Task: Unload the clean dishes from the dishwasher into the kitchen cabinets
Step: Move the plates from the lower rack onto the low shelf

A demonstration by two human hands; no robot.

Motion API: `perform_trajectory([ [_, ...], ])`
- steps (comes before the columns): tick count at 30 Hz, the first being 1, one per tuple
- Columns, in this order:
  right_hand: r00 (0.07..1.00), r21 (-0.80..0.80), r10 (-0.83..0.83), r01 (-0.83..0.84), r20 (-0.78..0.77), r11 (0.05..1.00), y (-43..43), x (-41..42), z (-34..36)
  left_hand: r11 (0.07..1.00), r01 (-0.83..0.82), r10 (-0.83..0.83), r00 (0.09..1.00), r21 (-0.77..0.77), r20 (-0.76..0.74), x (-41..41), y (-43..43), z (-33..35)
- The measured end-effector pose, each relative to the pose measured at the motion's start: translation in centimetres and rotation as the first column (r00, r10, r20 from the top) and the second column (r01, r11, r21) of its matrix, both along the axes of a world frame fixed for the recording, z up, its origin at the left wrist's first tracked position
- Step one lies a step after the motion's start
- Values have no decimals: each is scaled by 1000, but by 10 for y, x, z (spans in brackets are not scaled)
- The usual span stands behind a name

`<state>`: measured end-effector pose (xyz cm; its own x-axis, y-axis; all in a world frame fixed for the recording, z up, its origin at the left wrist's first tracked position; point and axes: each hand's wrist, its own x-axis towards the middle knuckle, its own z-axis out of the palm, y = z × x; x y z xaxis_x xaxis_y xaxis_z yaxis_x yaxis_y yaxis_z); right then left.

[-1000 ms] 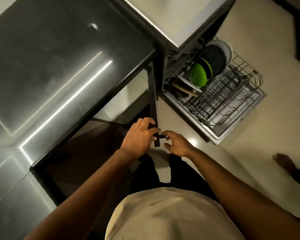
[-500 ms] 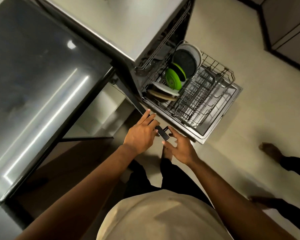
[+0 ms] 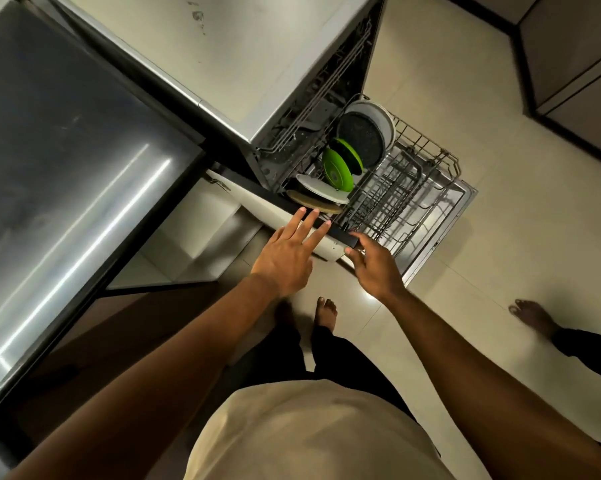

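The dishwasher's lower rack (image 3: 417,188) is pulled out over the floor. It holds two green plates (image 3: 337,168), a dark round dish (image 3: 361,140) with a white one behind it, a white plate (image 3: 321,188) and a tan plate (image 3: 313,204). A cabinet door (image 3: 275,213) with a dark edge stands open beside the rack. My left hand (image 3: 288,252) lies with straight fingers on that edge. My right hand (image 3: 375,265) pinches the door's near corner between thumb and fingers.
A shiny dark countertop (image 3: 67,168) fills the left, with the open cabinet's pale shelves (image 3: 202,244) below it. The dishwasher's grey top (image 3: 240,57) is ahead. Another person's bare foot (image 3: 531,317) stands on the tiled floor at right. Dark cabinets (image 3: 576,64) line the far right.
My left hand has let go of the door's edge and straightened its fingers on it. The door has swung towards the dishwasher, and my right hand stays at its corner.
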<state>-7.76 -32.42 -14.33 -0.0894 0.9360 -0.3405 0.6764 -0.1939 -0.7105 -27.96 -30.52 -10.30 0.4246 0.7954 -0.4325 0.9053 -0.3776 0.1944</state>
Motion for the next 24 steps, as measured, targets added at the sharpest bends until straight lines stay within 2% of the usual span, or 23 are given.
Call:
perform_trajectory([
  [4,999,-9,-46,46,-22,999,-10,-4,-2,1000,-6,6,1000,-16,26,-7,-6,-4],
  [8,991,-56,-130,127,-42,990,-8,-11,5,995,-92,98,985,-47,144,5,-5,-4],
  [12,995,-72,-103,101,-20,992,-3,-8,12,980,-171,146,964,100,221,29,1,-5],
  [14,998,-86,-65,65,3,994,0,-3,14,987,-135,109,963,90,247,38,9,-8],
  [18,996,-119,-89,88,0,989,4,15,17,995,-74,55,969,72,242,55,26,-5],
  [24,986,-139,-168,169,17,976,7,57,19,997,-71,69,979,2,194,86,39,0],
])
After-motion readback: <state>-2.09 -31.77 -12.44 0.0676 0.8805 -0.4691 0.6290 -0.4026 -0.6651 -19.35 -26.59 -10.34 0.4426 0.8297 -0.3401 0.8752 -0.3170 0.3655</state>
